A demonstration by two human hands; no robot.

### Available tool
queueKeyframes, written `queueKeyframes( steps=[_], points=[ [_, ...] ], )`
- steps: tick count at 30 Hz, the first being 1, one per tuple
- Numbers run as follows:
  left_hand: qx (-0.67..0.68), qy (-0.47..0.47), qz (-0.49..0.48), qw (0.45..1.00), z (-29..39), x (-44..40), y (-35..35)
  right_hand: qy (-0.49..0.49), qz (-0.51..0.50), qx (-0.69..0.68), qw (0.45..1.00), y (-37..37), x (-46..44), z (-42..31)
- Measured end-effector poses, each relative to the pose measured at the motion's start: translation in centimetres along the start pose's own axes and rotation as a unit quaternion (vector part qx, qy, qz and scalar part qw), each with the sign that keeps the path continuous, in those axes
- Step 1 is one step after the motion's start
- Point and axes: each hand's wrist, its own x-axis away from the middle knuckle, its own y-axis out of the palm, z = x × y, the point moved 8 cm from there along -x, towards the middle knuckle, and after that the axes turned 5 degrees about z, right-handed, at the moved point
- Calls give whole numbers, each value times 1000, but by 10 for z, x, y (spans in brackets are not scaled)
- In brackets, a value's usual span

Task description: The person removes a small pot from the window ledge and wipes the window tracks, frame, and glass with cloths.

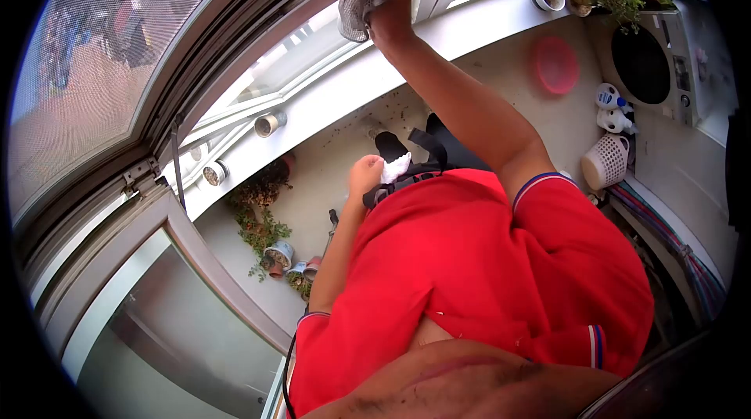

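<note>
Head view. Right hand (393,14), raised: grip closed around a grey cloth (357,10), bunched, apparently so that fabric hangs loose beyond the fingers; located at the window frame (301,4), contact uncertain. Left hand (364,176), at waist: grip pinched on a crumpled white cloth (396,169), seemingly kept close to the body for easy reach. White sill (336,94): small pots (270,123), presumably set there for daylight.

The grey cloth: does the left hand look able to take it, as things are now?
Probably not without moving: the left hand is near the waist, holding a white item, while the right hand grips the grey cloth farther out.
</note>
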Motion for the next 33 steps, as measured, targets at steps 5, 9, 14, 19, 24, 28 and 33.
queueKeyframes(
  steps=[5, 9, 14, 19, 24, 28, 33],
  points=[
    [-9, -1, -9, 1000, 31, 11, -6, -52, -98, 171, 979, 79, 54, 46],
    [-14, 13, 3, 1000, 59, 14, -10, 36, -92, 105, 990, 77, 54, 66],
    [-7, 36, 36, 999, 23, 14, -11, 37, -50, -93, 994, 7, -3, 25],
    [32, -19, 18, 999, -24, 13, -9, 13, -44, -124, 991, 27, 17, 24],
    [127, -52, -3, 991, -52, 12, 1, 110, -97, 117, 982, 102, 85, 116],
    [112, -58, 28, 992, -67, 8, -10, 117, -126, 187, 967, 148, 127, 153],
    [84, -49, 46, 994, -66, 13, -36, 102, -127, 107, 981, 128, 107, 154]
  ],
)
